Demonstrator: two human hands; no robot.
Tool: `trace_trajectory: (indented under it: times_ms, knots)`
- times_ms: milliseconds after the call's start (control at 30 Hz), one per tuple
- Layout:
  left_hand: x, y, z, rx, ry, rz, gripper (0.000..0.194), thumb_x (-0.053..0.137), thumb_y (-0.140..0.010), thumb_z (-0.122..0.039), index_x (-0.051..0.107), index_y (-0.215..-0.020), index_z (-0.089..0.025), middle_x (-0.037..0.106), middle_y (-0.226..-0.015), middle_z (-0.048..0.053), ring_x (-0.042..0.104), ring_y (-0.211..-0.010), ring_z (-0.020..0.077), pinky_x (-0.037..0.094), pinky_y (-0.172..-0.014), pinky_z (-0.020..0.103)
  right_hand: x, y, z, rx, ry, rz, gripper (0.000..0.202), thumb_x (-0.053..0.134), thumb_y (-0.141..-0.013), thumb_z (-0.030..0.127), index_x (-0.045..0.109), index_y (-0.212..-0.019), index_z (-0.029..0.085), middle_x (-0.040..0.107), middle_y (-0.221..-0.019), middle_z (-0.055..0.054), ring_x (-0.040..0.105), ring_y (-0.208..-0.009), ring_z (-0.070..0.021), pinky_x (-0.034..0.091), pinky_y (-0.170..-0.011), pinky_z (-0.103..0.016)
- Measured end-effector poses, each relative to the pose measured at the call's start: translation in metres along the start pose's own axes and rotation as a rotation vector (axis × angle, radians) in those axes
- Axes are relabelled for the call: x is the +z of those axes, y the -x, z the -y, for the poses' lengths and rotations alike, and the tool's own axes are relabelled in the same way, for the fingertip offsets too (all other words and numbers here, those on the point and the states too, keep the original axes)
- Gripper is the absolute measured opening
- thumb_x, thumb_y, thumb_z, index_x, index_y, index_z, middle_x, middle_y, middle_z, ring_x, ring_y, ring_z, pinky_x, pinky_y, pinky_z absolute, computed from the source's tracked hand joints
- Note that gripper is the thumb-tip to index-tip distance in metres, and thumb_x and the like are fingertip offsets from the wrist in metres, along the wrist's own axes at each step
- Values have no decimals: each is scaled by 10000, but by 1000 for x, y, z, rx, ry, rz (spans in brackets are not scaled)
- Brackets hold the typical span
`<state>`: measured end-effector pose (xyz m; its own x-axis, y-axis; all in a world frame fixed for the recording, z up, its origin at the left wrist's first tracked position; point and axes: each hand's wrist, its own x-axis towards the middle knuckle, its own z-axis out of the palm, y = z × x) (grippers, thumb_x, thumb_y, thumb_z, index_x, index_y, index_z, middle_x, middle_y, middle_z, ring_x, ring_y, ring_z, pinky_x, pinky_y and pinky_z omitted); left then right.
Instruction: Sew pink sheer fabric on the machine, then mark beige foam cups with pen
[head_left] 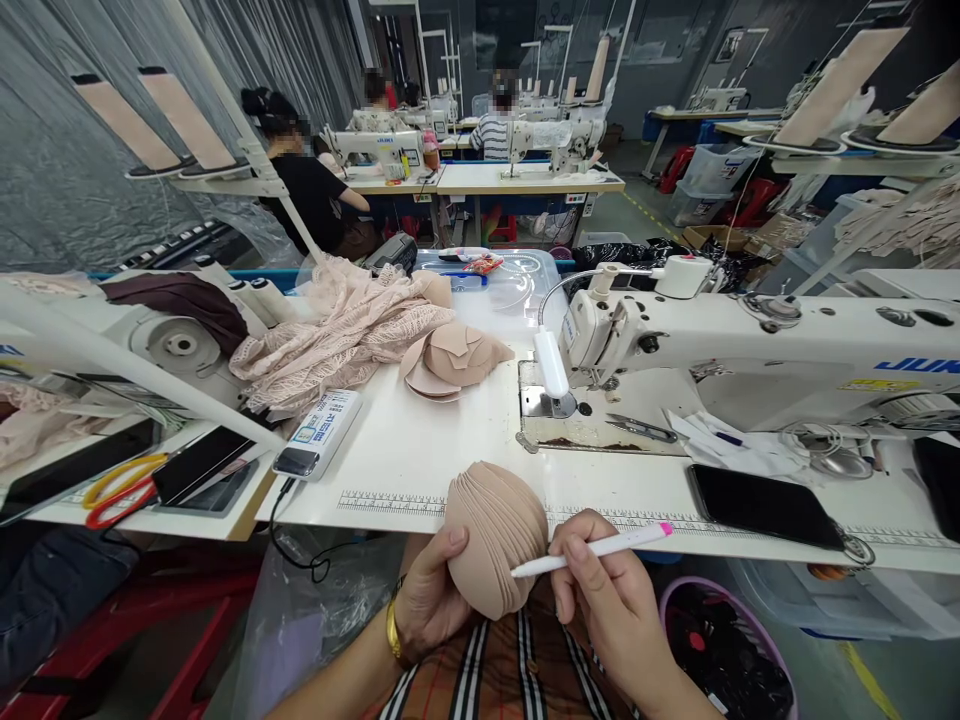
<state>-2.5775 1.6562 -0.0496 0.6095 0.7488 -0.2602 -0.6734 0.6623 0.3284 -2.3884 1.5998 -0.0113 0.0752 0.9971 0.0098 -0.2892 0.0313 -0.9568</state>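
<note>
A stack of beige, rounded fabric pieces (495, 535) stands fanned at the table's front edge. My left hand (435, 595) is closed on its lower left side, the thumb lying on the front piece. Between the thumb and fingers of my right hand (604, 590) is a white marker pen (600, 551) with a pink end. The pen's tip points left and lies at the right part of the stack; whether it touches the fabric is hard to tell. More beige pieces (457, 358) lie in a loose pile farther back on the table.
A white sewing machine (750, 345) fills the right side, with small snips (641, 429) and a black phone (765, 506) before it. To the left are lace fabric (345, 325), a white power bank (318, 435) and scissors (124, 490). A person in black (311, 195) sits beyond.
</note>
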Motion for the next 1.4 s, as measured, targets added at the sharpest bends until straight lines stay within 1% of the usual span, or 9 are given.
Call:
trace_trajectory:
  times_ms: [133,333,533,667,800,967,1167,1300,1400]
  knots:
    - [0,-1,0,7,-12,-10,828,858,-842,-295,484,-1574,-197,777,-1273,134,701,-1243,319,490,-1160,466,-1,0,1,-13,-36,-10,345,509,-1108,492,604,-928,213,562,-540,61,437,-486,-109,326,-542,-259]
    - [3,0,0,6,-41,-18,844,866,-830,-315,482,-1570,-189,781,-1256,140,668,-1294,343,460,-1185,492,6,-3,1,-54,44,-18,332,522,-1108,473,616,-927,211,585,-553,48,469,-531,-126,359,-579,-270]
    - [4,-1,0,25,-72,-60,875,879,-806,-317,476,-1570,-179,724,-1363,158,619,-1353,367,422,-1215,498,8,-3,1,-55,-10,12,326,506,-1115,466,612,-936,215,591,-543,48,465,-519,-123,370,-584,-269]
    - [3,-1,1,33,-69,-80,905,891,-794,-326,462,-1579,-191,769,-1271,138,628,-1339,361,430,-1207,501,5,-3,1,-58,9,-27,337,519,-1108,477,614,-923,212,582,-540,48,473,-514,-121,369,-572,-264]
    - [4,-1,2,24,-81,-52,894,873,-811,-324,451,-1585,-173,784,-1223,142,653,-1303,357,438,-1194,500,10,-1,4,-20,41,-39,369,547,-1089,513,624,-901,204,597,-553,37,484,-537,-126,395,-605,-272]
    - [7,-2,2,35,-93,-39,887,865,-817,-322,449,-1586,-175,775,-1240,146,639,-1321,360,436,-1190,497,9,-1,4,-32,-5,-9,355,526,-1096,498,615,-917,204,605,-537,30,489,-511,-137,408,-597,-283]
    - [5,0,2,14,-100,-65,872,877,-804,-356,486,-1564,-181,754,-1291,156,649,-1301,370,445,-1176,495,10,0,6,-8,61,-59,390,548,-1076,540,633,-893,206,607,-560,23,503,-539,-146,415,-611,-289]
    - [8,-1,2,12,-114,-50,858,876,-801,-343,502,-1555,-172,725,-1352,163,654,-1290,380,457,-1165,493,15,1,8,-11,43,-28,395,557,-1072,548,638,-898,203,619,-564,22,527,-540,-140,427,-618,-284]
    - [11,-3,4,21,-126,-33,834,861,-818,-346,510,-1550,-157,758,-1284,159,684,-1243,375,478,-1143,483,17,0,6,-26,36,12,376,549,-1080,530,640,-916,204,631,-569,21,560,-538,-146,446,-632,-291]
